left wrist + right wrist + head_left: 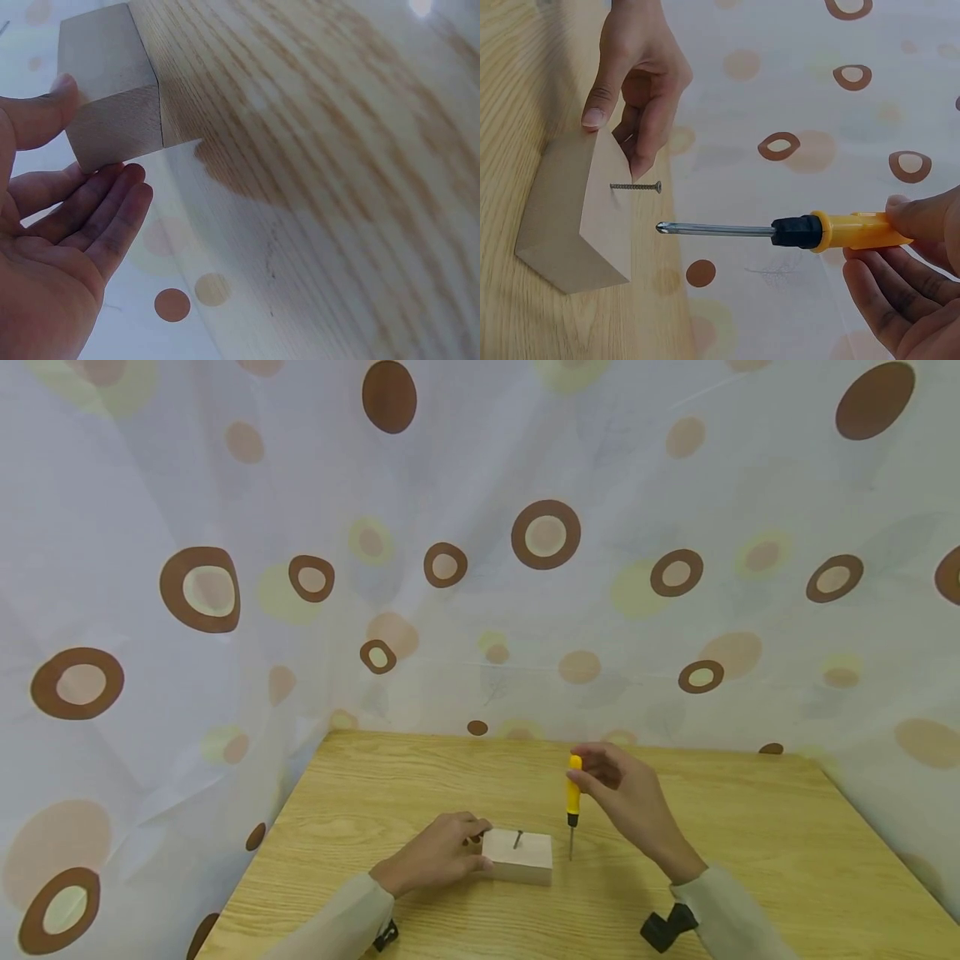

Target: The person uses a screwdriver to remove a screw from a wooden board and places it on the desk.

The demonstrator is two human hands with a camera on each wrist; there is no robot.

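A pale wooden block [517,871] lies on the table, a screw [637,187] standing part-way out of its top face. My left hand [437,853] holds the block at its left end, thumb [45,112] on one side and fingers on the other. In my right hand [626,793] is a yellow screwdriver [855,229] with a black collar, pinched by the handle between thumb and fingers. Its shaft points down just right of the block, and the cross-shaped tip [662,227] is apart from the screw head.
The wood-grain table [405,777] extends around both hands. Behind it and at the sides hangs a white sheet [480,460] with brown and beige spots. A black strap piece [667,928] sits at the right wrist.
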